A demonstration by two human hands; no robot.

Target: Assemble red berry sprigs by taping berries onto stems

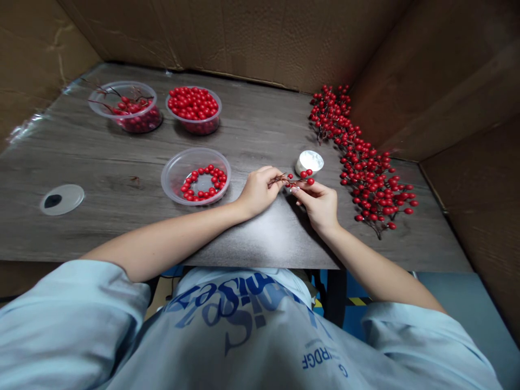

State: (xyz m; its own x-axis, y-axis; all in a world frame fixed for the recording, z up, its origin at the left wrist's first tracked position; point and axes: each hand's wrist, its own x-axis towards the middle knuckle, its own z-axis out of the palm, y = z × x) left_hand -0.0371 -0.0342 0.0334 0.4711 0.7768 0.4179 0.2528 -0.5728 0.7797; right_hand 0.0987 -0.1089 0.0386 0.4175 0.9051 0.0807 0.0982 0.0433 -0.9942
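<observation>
My left hand [262,190] is closed, pinching the brown stem of an artificial berry branch [305,177] that carries several red berries. Thumb and fingers of my right hand [319,205] are pressed together at the branch's berry end; which twig or berry they pinch is too small to make out. Just beyond the berries stands a small white cup [309,162] with white stuff inside. Left of my left hand, a clear plastic bowl [170,187] holds loose red berries lying in a ring.
Behind are a bowl heaped with red berries [194,105] and a bowl of berries and bare twigs [122,89]. Finished-looking berry branches [368,168] lie in a long pile at right. A clear lid [71,197] lies at left. Cardboard walls [227,38] enclose the table.
</observation>
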